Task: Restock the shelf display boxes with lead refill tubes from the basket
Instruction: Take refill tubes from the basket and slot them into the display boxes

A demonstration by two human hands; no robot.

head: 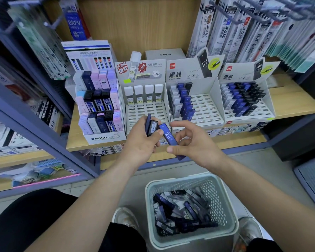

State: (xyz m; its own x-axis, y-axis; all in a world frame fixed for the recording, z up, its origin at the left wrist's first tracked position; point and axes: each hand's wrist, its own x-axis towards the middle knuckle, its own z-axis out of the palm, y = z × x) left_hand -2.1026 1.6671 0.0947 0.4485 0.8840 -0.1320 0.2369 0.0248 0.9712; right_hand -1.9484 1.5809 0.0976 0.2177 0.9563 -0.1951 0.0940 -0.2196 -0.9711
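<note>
Mid-frame, a flat blue plastic refill tube [168, 135] is pinched in the right hand [194, 142], long axis leaning upper-left, below the half-empty white slotted display box [205, 113]; dark spares [150, 125] are gripped by the left hand [141, 142].

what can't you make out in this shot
Head view only:
- left hand: how many tubes it grips, since the hand covers them.
- blue tube: its lower end is behind the right hand.
- basket: how many tubes it holds, as they are piled over each other and blurred.
- hanging packs: the print is blurred and the tops are cut off by the top edge.
</note>
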